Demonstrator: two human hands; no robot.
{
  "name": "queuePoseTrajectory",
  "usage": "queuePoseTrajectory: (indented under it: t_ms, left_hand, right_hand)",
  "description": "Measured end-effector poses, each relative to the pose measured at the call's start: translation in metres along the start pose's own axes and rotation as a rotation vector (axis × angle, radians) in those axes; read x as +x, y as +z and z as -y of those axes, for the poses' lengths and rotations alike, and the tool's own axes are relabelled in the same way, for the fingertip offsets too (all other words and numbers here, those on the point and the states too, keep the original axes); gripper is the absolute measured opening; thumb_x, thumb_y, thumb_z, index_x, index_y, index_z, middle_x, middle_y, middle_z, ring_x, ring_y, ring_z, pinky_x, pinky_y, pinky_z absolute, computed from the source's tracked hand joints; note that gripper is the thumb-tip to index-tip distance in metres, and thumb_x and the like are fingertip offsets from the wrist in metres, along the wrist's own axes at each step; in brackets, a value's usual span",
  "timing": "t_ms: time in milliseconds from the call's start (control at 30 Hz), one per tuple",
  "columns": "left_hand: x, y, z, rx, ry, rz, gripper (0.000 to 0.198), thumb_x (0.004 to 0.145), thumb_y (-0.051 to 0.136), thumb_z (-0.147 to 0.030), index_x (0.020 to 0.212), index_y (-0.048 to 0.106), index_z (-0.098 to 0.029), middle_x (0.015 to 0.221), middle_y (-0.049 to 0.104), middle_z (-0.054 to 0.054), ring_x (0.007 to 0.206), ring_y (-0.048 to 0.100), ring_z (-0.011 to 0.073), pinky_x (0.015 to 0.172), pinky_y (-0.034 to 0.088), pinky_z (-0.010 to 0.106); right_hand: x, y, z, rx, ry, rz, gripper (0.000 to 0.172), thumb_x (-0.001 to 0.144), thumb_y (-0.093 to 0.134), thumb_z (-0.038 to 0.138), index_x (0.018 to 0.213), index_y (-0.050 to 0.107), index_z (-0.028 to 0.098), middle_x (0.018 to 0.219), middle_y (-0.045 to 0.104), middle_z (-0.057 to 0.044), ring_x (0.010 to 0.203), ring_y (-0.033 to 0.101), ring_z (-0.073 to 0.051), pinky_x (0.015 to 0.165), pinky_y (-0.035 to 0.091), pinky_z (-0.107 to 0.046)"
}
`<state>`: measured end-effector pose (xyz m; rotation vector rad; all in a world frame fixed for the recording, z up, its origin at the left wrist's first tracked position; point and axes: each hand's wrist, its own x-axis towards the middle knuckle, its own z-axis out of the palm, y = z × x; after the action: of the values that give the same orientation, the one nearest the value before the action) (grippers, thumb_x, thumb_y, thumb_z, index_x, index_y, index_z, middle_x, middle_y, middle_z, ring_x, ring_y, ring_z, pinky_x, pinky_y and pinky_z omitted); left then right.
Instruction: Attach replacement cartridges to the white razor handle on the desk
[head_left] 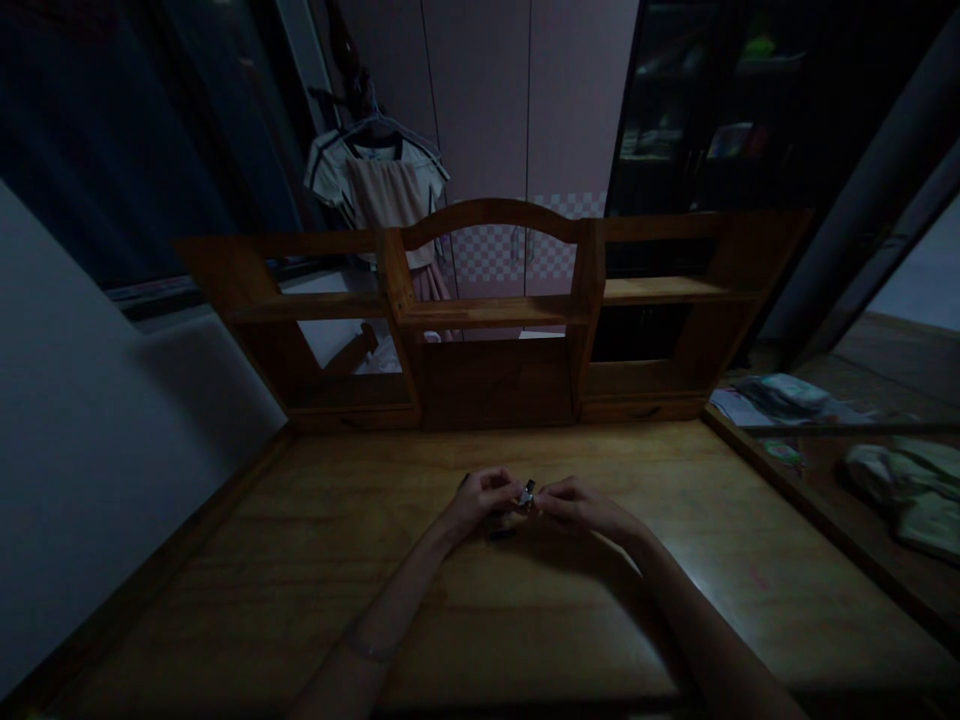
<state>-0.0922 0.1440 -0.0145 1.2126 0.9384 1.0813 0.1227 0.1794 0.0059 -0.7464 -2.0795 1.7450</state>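
Note:
Over the middle of the wooden desktop [360,560], my two hands meet at a small shiny metal-and-black object [527,495]. It is too small and dim to tell its kind. My left hand [484,497] pinches it from the left between thumb and fingers. From the other side, the fingertips of my right hand [581,504] are closed at its right edge. A small dark piece [501,534] lies on the desktop just below my left hand. Another dark bit shows behind the left knuckles, mostly hidden.
A wooden shelf unit [495,315] with open compartments and two small drawers stands along the desk's back edge. To the left is a white wall [112,480]. Cloth items [907,490] and papers lie beyond the raised right edge. Clothes [382,185] hang behind the shelf.

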Motion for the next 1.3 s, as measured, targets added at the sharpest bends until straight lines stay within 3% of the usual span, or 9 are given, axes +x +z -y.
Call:
queuePoseTrajectory:
  t_ms: [167,333,500,667,1000,1300]
  left_hand:
    - [0.0,0.004,0.003,-0.202,0.02,0.005,0.029,0.068,0.077,-0.032,0.082,0.06,-0.013,0.075,0.062,0.003,0.068,0.06,0.013,0.066,0.049,0.026]
    - [-0.004,0.009,0.001,-0.28,-0.053,0.094,0.051,0.065,0.08,-0.032,0.11,0.064,-0.017,0.083,0.062,0.004,0.074,0.06,0.014,0.071,0.049,0.027]
    - [-0.008,0.007,0.005,-0.321,-0.157,0.133,0.049,0.061,0.082,-0.033,0.104,0.069,-0.015,0.084,0.065,0.006,0.07,0.06,0.0136,0.07,0.048,0.029]
    - [-0.01,0.003,0.002,-0.364,-0.189,0.113,0.042,0.069,0.077,-0.03,0.108,0.068,-0.015,0.089,0.066,0.008,0.079,0.062,0.016,0.074,0.05,0.029]
    - [-0.007,0.0,-0.003,-0.297,-0.142,0.092,0.042,0.069,0.078,-0.029,0.107,0.068,-0.015,0.097,0.068,0.01,0.082,0.064,0.0165,0.073,0.049,0.026]
    - [-0.007,-0.003,-0.001,-0.186,-0.115,0.042,0.05,0.064,0.08,-0.036,0.107,0.069,-0.013,0.096,0.07,0.012,0.079,0.064,0.0172,0.069,0.049,0.026]
  right_hand:
    - [0.0,0.002,0.004,0.064,-0.018,0.008,0.05,0.084,0.051,0.06,0.088,0.067,0.013,0.055,0.041,0.005,0.046,0.032,-0.006,0.043,0.022,-0.02]
    - [-0.001,0.003,0.006,0.141,-0.058,0.064,0.043,0.084,0.056,0.053,0.087,0.069,0.013,0.057,0.043,0.004,0.048,0.033,-0.007,0.045,0.022,-0.02]
    - [-0.003,0.003,0.006,0.136,-0.083,0.131,0.04,0.084,0.057,0.05,0.088,0.071,0.012,0.059,0.046,0.002,0.052,0.038,-0.008,0.048,0.026,-0.021]
    - [-0.003,0.002,0.005,0.143,-0.078,0.073,0.04,0.083,0.058,0.051,0.084,0.069,0.013,0.058,0.045,0.003,0.05,0.035,-0.007,0.047,0.025,-0.021]
    - [-0.003,0.0,0.005,0.118,-0.058,0.028,0.039,0.084,0.057,0.049,0.074,0.064,0.012,0.056,0.043,0.004,0.05,0.034,-0.007,0.046,0.021,-0.021]
    - [-0.002,0.002,0.008,-0.003,-0.069,-0.049,0.04,0.086,0.055,0.05,0.078,0.067,0.012,0.057,0.044,0.003,0.051,0.036,-0.008,0.049,0.025,-0.022]
